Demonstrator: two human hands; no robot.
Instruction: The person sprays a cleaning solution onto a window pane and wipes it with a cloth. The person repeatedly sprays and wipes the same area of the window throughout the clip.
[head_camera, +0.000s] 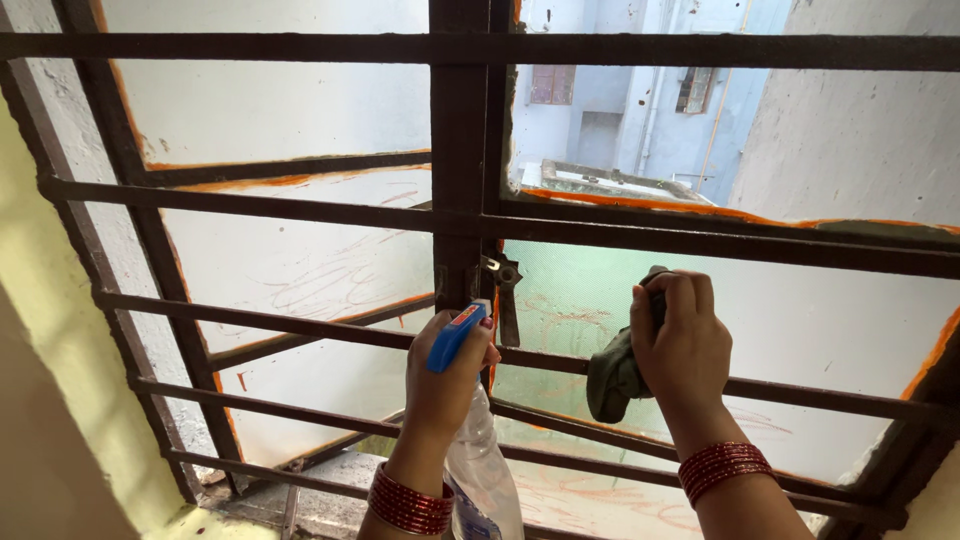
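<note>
bottle: clear plastic spray bottle (480, 470) with a blue trigger head, low centre, upright before the window bars
bottle label: a blue patch low on the bottle's side, mostly cut off by the frame edge
signs, screens: none

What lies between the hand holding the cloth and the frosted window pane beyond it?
The horizontal bars of the dark metal grille run in front of the frosted pane. The right hand holds the dark green cloth on the near side, in the gap between two bars; whether the cloth touches the glass cannot be told.
</note>
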